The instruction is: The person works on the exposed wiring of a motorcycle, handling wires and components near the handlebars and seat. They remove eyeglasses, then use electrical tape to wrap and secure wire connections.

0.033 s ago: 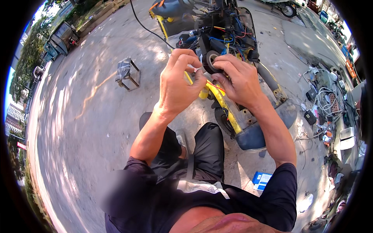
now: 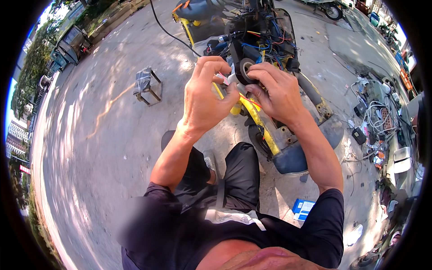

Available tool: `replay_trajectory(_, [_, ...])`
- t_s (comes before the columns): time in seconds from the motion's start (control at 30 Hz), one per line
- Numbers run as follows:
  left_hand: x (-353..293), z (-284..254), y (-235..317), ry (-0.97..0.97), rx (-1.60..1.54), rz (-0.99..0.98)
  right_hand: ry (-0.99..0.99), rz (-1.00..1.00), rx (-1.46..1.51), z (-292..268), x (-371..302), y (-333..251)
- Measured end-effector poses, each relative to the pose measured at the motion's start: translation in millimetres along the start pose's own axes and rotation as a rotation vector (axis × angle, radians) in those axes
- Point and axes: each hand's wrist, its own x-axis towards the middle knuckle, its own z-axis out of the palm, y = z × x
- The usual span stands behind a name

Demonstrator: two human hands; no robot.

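Between the thumb and fingers of my right hand (image 2: 281, 95) is a roll of black tape (image 2: 239, 72), its pale core facing up to the right. My left hand (image 2: 208, 90) is raised just left of the roll, fingers bent and the thumb apart from them. In that gap shows a small pink and white piece (image 2: 223, 78); whether a finger touches it is unclear. A red wire (image 2: 250, 100) runs below the roll between my hands. Behind them stands a stripped vehicle with a yellow frame tube (image 2: 261, 123) and a tangle of exposed wires (image 2: 274, 42).
A small metal-legged stool (image 2: 147, 85) stands on the concrete at left. A black cable (image 2: 170, 32) hangs in from the top. Cords and scrap (image 2: 375, 117) litter the ground at right. A blue and white packet (image 2: 303, 209) lies near my right elbow.
My left thumb and fingers have parted slightly, and more of the pink and white piece shows between them. My right hand and the tape roll look almost the same.
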Motion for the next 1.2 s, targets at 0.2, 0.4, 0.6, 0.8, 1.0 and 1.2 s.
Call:
replay_trajectory(0.2, [2.1, 2.8, -8.6, -0.059, 0.049, 0.092, 0.001, -0.046, -0.070, -4.3, 2.1, 0.7])
replay_trajectory(0.4, [-4.5, 0.1, -5.8, -0.080, 0.055, 0.092, 0.010, -0.083, -0.080, -1.4, 0.4, 2.3])
replay_trajectory(0.6, [-3.6, -8.2, -8.2, -0.069, 0.075, 0.164, 0.015, -0.077, -0.071, -12.8, -0.3, 19.7])
replay_trajectory(0.8, [10.1, -2.5, -7.5, -0.083, -0.090, 0.037, 0.093, -0.009, 0.018, -8.1, 2.2, 10.6])
replay_trajectory(1.0, [11.8, 5.7, -3.8, -0.081, -0.050, 0.088, 0.072, -0.050, -0.002, -9.7, 1.8, 13.2])
replay_trajectory(1.2, [11.2, 11.6, -7.3, 0.001, 0.069, 0.246, 0.075, -0.109, -0.059, -12.7, 3.6, 15.6])
